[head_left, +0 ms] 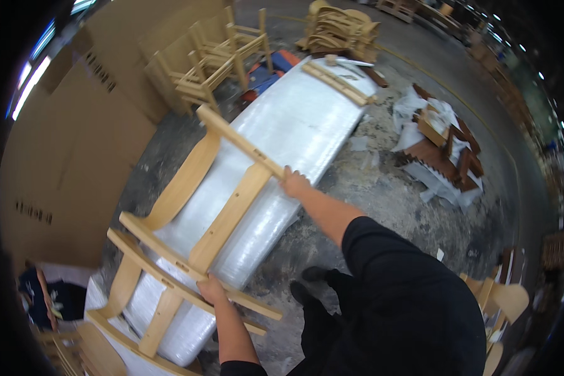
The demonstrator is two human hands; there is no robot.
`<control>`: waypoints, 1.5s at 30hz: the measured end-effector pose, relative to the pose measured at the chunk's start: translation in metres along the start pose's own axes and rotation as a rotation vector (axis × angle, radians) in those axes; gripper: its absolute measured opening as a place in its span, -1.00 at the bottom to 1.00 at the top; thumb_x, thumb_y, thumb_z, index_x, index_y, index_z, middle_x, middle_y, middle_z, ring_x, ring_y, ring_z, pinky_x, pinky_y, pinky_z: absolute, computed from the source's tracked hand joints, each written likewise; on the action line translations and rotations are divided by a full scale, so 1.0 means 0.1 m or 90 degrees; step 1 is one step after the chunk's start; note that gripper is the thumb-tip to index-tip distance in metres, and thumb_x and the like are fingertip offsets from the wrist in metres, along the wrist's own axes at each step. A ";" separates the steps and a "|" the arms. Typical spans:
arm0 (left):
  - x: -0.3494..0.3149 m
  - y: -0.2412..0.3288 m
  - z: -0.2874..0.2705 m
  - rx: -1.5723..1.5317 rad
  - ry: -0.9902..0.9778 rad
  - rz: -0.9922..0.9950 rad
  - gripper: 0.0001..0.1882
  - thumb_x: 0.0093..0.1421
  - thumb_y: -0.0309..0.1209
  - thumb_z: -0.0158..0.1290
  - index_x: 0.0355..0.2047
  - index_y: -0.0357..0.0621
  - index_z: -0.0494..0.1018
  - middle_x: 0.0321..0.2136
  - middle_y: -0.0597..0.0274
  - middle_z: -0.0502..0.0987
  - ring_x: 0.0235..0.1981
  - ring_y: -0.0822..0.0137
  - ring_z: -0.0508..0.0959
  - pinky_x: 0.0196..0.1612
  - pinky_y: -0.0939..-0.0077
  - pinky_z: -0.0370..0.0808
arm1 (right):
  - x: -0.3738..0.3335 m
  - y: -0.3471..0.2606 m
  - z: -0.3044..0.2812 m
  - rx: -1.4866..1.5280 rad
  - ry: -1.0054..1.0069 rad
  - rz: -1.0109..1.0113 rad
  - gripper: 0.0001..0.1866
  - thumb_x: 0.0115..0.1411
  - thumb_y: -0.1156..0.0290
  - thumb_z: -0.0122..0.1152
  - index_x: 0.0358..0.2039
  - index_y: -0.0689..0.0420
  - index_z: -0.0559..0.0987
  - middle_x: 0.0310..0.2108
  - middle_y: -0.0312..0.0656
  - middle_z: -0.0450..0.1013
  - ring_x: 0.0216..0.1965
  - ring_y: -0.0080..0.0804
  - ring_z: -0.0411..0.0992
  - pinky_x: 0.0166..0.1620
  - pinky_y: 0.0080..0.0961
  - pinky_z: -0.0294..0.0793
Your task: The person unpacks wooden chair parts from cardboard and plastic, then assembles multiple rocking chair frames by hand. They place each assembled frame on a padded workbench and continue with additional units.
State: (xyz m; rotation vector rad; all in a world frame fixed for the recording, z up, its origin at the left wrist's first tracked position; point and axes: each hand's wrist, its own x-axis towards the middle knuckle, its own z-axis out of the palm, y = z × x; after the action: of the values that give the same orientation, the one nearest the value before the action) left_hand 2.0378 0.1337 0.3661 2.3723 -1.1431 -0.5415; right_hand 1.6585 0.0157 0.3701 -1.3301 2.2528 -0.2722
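A pale wooden chair-back frame (229,216) spans the near half of a long, film-wrapped platform (288,116); whether it rests there or is lifted, I cannot tell. Two slender posts are joined by a wide, curved slat and a flat, straight rail, all smooth and light-grained, with small dark slots or holes in places.

The right hand (296,184) is closed around the farther post, near the rail joint. The left hand (212,290) is closed around the nearer post, just beyond the rail's other end. A second frame (161,321) of similar shape lies close alongside, nearer the body.

The platform's clear film is shiny and creased; narrow wooden bars (337,84) lie across its far end. Beyond stand spindly chair frames (239,70) and a heap of curved wooden parts (341,28). Tall brown cardboard sheets (69,169) rise at left, with a co-worker (59,297) below them. At right, dark reddish-brown wooden pieces (429,158) sit amid crumpled translucent wrapping (413,113) on stained, mottled concrete (370,194).
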 end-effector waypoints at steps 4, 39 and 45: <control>-0.22 0.40 0.01 0.008 -0.082 0.049 -0.32 0.28 0.02 0.13 -0.33 -0.63 0.54 -0.43 -0.35 0.62 -0.37 -0.21 0.63 -0.23 0.00 0.57 | -0.59 0.44 -0.14 -0.012 0.045 0.009 -0.33 0.28 0.03 0.23 0.27 0.13 0.36 0.13 0.12 0.41 0.14 0.22 0.40 0.11 0.11 0.46; -5.80 2.51 1.56 0.440 -0.945 0.589 -0.52 0.36 -0.27 -0.07 0.16 -0.37 0.38 0.07 -0.22 0.49 -0.04 -0.16 0.59 -0.08 0.00 0.62 | -8.07 6.56 -1.38 0.301 0.361 0.801 -0.68 0.06 0.26 0.42 -0.19 0.13 0.68 -0.20 0.03 0.61 -0.11 0.05 0.58 -0.05 -0.08 0.58; -5.86 2.51 1.67 0.464 -0.984 0.554 -0.53 0.34 -0.36 -0.07 0.17 -0.42 0.38 0.11 -0.11 0.47 0.00 -0.13 0.57 -0.07 0.06 0.61 | -9.48 6.20 -1.44 0.336 0.898 1.161 -0.37 0.23 -0.04 0.36 0.03 0.28 0.52 -0.17 0.10 0.60 -0.20 0.02 0.60 -0.10 -0.19 0.64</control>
State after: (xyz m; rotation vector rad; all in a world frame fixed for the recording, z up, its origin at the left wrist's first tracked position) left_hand 1.4542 0.4260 0.4556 1.1412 -3.1234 -1.9059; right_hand 1.4858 1.1309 0.5407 1.8433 2.8034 -1.0720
